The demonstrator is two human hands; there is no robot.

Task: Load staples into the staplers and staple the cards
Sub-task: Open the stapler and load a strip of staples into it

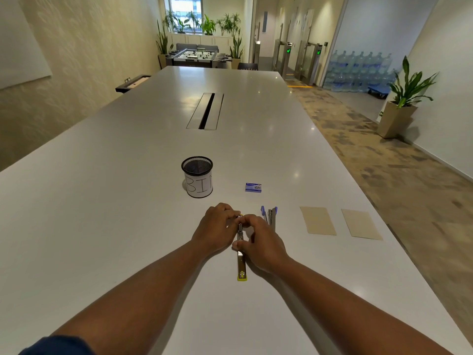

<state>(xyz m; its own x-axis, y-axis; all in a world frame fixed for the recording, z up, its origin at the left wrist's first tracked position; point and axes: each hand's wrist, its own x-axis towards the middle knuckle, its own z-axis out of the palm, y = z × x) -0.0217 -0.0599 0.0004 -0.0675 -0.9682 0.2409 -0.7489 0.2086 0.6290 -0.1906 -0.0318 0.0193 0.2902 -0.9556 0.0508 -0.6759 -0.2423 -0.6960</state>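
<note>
A yellow stapler (pixel 240 262) lies opened out flat on the white table (pixel 128 201), its yellow end toward me. My left hand (pixel 216 228) grips its far end with curled fingers. My right hand (pixel 261 242) pinches the metal rail from the right, thumb on the near part. A blue stapler (pixel 270 217) lies opened just right of my hands. A small blue staple box (pixel 253 187) sits beyond it. Two tan cards (pixel 317 220) (pixel 361 224) lie side by side at the right.
A black mesh cup labelled BIN (pixel 197 176) stands behind my left hand. A cable slot (pixel 205 110) runs along the table's middle. The table's right edge drops to a carpeted floor; a potted plant (pixel 404 98) stands by the wall.
</note>
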